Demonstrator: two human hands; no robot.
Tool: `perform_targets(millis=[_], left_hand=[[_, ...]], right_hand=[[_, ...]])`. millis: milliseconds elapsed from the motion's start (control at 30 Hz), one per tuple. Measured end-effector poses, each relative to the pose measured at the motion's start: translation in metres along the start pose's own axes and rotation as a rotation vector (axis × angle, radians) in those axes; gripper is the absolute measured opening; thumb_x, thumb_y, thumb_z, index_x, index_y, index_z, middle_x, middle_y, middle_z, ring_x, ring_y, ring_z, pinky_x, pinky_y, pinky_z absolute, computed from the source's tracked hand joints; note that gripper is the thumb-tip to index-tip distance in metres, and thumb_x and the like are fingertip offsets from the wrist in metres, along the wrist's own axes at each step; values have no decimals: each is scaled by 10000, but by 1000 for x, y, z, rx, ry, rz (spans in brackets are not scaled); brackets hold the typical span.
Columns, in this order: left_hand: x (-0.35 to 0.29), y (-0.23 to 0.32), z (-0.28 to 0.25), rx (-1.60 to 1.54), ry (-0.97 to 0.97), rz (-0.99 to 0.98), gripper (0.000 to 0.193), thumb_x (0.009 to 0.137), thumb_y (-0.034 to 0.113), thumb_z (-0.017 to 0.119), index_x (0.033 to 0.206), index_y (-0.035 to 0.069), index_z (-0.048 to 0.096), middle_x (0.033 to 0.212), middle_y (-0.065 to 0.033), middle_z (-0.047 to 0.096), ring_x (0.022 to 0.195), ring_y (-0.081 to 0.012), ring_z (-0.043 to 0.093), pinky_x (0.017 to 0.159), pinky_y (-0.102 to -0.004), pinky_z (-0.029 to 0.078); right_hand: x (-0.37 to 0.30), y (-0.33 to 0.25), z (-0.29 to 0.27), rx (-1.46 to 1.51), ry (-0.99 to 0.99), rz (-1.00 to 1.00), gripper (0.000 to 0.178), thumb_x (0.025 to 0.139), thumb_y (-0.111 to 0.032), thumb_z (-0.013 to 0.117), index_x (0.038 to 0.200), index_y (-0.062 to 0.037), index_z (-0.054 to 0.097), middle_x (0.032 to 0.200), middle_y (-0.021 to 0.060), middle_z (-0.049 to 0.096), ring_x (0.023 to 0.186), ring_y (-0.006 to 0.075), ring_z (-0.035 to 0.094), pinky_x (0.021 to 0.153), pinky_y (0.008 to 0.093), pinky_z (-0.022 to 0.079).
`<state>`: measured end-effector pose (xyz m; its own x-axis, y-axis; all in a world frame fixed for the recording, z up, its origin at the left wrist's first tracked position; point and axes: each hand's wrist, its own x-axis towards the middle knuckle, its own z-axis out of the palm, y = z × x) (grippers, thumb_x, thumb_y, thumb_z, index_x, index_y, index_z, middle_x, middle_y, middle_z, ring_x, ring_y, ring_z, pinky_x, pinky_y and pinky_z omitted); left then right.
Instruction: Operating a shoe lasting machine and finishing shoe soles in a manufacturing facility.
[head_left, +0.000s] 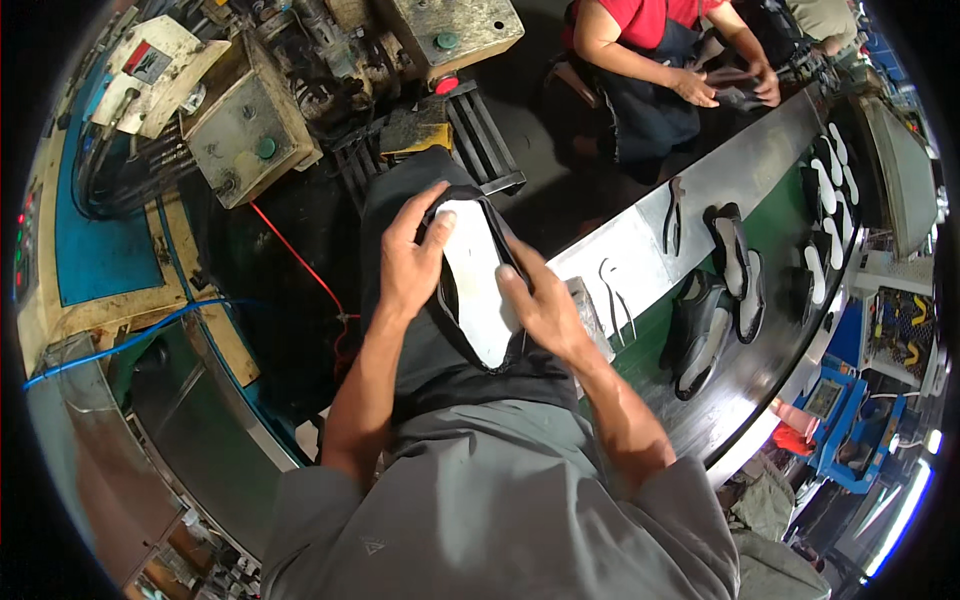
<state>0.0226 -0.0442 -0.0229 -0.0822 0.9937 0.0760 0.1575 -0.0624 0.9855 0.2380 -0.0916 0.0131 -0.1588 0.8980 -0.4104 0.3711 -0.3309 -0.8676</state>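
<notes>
Shoe upper (476,285), long axis running away, slightly leftward

Forearms (362,405) converging, fingers (408,215) bent, thumbs (437,234) inward

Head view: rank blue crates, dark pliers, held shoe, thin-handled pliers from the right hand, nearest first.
1. Held shoe, touching the right hand
2. Thin-handled pliers, just right
3. Dark pliers, up and right
4. Blue crates, far right

There are two pliers (674,200) and, in two hands (408,265), one shoe (475,285).
</notes>
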Motion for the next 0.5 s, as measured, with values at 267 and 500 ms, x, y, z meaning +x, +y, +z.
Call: perform_targets(millis=[267,500], left_hand=[[13,23,-19,307,-111,280,270,1104,159,676,1236,-69,732,1138,-262,781,1023,-446,777,858,-446,620],[9,16,-5,577,38,128,227,1107,177,659,1094,-44,711,1016,-241,770,885,-469,732,739,-458,583]], right_hand=[[73,-52,-10,-458,151,-704,285,1017,-165,767,1204,49,764,1060,255,769,963,445,752,836,460,608],[73,-67,12,-495,201,-249,313,1065,-225,737,1239,35,756,1079,237,786,985,396,769,863,416,599]])
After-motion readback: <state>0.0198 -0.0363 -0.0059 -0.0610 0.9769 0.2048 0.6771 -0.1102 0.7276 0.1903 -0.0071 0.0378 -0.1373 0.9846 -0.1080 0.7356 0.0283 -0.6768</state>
